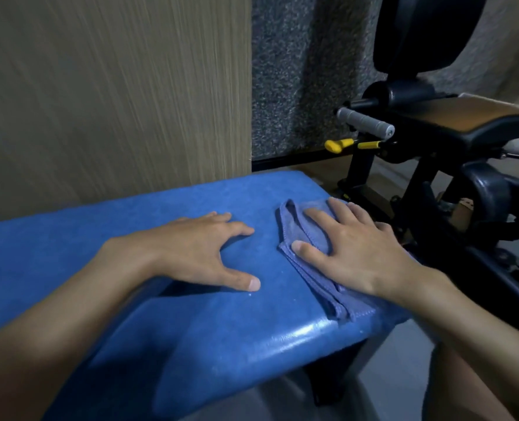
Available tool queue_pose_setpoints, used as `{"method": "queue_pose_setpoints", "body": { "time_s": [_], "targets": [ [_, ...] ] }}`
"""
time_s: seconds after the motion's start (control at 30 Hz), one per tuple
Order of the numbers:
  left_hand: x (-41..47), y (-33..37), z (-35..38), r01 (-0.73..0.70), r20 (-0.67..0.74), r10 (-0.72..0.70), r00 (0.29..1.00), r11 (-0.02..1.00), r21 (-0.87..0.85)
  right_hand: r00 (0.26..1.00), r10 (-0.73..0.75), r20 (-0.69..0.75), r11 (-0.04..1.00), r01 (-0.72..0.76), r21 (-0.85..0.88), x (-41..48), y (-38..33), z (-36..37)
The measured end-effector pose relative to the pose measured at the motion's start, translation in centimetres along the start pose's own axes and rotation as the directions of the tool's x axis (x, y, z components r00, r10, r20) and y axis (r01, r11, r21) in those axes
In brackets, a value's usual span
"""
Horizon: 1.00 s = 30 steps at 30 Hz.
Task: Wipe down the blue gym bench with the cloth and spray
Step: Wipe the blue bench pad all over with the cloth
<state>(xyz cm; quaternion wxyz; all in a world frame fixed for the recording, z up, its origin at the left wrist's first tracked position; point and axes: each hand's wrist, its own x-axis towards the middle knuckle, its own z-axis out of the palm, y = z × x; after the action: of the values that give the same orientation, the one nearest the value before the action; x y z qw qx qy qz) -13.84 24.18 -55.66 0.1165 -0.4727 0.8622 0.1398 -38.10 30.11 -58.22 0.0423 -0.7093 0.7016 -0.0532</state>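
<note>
Both flat, left hand [191, 247] on bench [221, 329], right hand [352, 253] on seemingly folded cloth [293, 221]

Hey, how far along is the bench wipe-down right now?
Done: the near edge of the blue bench shines wet, so some looks wiped. In hand: the right hand presses the folded cloth flat at the bench's right end; the left hand rests beside it. Left: the far-left stretch looks dull, likely unwiped.
</note>
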Motion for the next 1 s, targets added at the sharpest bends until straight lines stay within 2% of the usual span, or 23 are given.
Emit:
{"method": "queue_pose_setpoints", "body": {
  "time_s": [0.1,0.2,0.27,0.33,0.4,0.47,0.53,0.6,0.67,0.77,0.83,0.93,1.0],
  "targets": [
    [0.1,0.0,0.5,-0.011,-0.035,0.011,0.999,1.0,-0.002,0.992,-0.125,-0.001,0.989,0.124,-0.084,-1.4,0.2,0.3],
    [-0.1,-0.2,0.5,-0.019,-0.014,0.019,1.0,0.999,-0.049,0.931,-0.362,-0.046,0.928,0.356,-0.105,-5.0,-0.3,0.9],
    [-0.3,-0.3,0.5,-0.012,-0.012,0.011,1.0,0.997,-0.079,0.897,-0.431,-0.098,0.902,0.423,-0.087,-5.8,0.1,1.2],
    [-0.7,-0.1,0.6,0.006,-0.083,-0.009,0.997,0.999,-0.041,0.924,-0.371,-0.091,0.929,0.368,-0.046,-4.0,1.5,1.1],
    [-1.3,0.2,0.9,0.029,-0.168,-0.026,0.986,0.999,0.014,0.968,-0.236,-0.089,0.97,0.24,0.037,-1.2,3.0,0.8],
    [-1.9,0.6,1.0,0.035,-0.168,-0.033,0.985,0.999,0.006,0.992,-0.105,-0.064,0.977,0.115,0.182,1.3,4.1,0.4],
    [-2.2,0.9,1.1,0.054,-0.142,-0.056,0.988,0.998,-0.018,0.997,-0.078,-0.027,0.977,0.082,0.199,2.4,4.5,0.5],
    [-2.3,0.9,1.2,0.063,-0.144,-0.069,0.987,0.997,-0.045,0.993,-0.114,0.001,0.988,0.113,0.106,1.8,4.2,0.5],
    [-2.1,0.8,1.2,0.058,-0.134,-0.066,0.989,0.997,-0.059,0.975,-0.221,0.011,0.975,0.221,-0.007,-0.4,3.5,0.5],
    [-1.6,0.5,0.7,0.056,-0.103,-0.068,0.992,0.991,-0.119,0.892,-0.452,0.011,0.884,0.45,-0.126,-4.2,2.1,1.2],
    [-1.4,0.8,0.5,0.064,-0.091,-0.077,0.993,0.989,-0.133,0.851,-0.525,0.005,0.843,0.521,-0.133,-5.1,1.8,1.2],
    [-0.9,1.2,0.6,0.087,-0.11,-0.09,0.99,0.996,-0.027,0.864,-0.5,-0.059,0.865,0.494,-0.09,-3.3,2.5,1.1],
    [-1.0,1.2,0.8,0.105,-0.131,-0.103,0.986,0.994,0.009,0.919,-0.383,-0.098,0.923,0.385,0.004,-0.7,3.5,1.1]
  ]
}}
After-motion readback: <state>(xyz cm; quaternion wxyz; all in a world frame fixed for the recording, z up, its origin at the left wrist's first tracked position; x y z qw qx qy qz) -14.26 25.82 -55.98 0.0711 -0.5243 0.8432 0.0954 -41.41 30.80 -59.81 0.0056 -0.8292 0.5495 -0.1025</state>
